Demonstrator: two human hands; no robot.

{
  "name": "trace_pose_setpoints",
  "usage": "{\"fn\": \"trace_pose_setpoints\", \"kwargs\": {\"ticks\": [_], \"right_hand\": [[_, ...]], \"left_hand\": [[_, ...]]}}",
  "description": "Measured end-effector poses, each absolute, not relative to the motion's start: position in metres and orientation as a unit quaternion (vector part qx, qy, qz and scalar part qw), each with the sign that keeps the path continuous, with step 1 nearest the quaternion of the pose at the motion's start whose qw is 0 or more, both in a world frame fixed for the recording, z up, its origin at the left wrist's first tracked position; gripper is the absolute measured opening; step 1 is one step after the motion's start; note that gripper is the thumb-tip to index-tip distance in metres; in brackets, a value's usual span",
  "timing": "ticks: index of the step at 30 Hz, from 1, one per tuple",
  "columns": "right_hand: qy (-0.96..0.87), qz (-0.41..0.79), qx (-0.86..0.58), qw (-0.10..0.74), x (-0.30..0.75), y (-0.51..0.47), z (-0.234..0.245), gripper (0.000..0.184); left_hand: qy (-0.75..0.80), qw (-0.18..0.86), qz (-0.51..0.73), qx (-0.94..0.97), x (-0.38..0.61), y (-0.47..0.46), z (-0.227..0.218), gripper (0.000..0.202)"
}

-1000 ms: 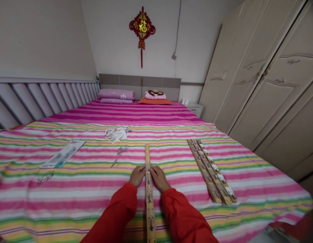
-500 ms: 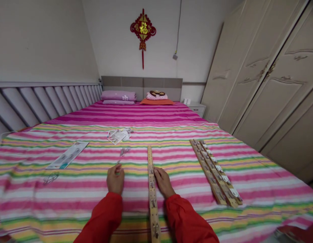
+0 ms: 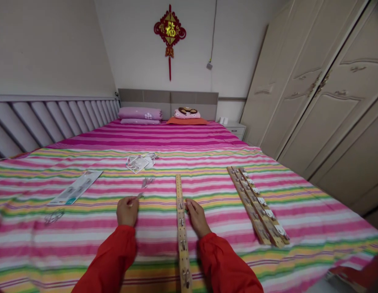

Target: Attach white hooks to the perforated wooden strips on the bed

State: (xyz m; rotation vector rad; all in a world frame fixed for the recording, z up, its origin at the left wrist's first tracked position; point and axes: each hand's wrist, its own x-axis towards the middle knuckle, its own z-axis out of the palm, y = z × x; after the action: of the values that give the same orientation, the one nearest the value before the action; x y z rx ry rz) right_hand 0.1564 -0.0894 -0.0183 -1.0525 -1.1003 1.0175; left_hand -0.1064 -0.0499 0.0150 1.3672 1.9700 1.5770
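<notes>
My left hand (image 3: 127, 211) is curled nearly shut, pinching a small metal hook (image 3: 137, 197) whose thin shiny tip pokes out past my fingers. My right hand (image 3: 197, 218) lies low and loosely open, its fingertips (image 3: 187, 205) just beside the edge of a narrow wooden strip (image 3: 182, 232); I cannot tell whether they have hold of anything. The strip is pale, rough-grained wood, long and flat, dotted with small holes and carrying metal fittings along its length. It lies straight out from me on the bedspread, between my red sleeves (image 3: 228, 264). Further right, two more wooden strips (image 3: 256, 205) lie side by side, set with round white pieces. To my left are a long plastic-fronted card pack (image 3: 75, 187), a loose tangle of thin wire (image 3: 53, 217), a few small metal pieces (image 3: 147, 182) and a heap of papery packets (image 3: 137, 163). All of it rests on a soft, striped bedspread (image 3: 85, 240) of pink, yellow, green and white. Beyond are a darker pink striped section, folded pink bedding (image 3: 140, 115), a padded headboard (image 3: 167, 97), a cream wardrobe with carved panels (image 3: 317, 89) and a red hanging knot ornament (image 3: 170, 32) on the pale wall.
</notes>
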Motion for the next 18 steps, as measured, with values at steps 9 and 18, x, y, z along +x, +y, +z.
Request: {"fn": "trace_pose_setpoints", "kwargs": {"ticks": [9,18], "right_hand": [[-0.34,0.547,-0.409,0.646,0.164,-0.083,-0.019,0.041],[-0.329,0.576,-0.355,0.659,0.17,-0.086,-0.015,0.022]], "left_hand": [[0.509,0.478,0.569,0.433,-0.031,-0.061,0.049,0.042],[0.466,0.523,0.5,0.51,0.027,-0.065,0.045,0.032]]}}
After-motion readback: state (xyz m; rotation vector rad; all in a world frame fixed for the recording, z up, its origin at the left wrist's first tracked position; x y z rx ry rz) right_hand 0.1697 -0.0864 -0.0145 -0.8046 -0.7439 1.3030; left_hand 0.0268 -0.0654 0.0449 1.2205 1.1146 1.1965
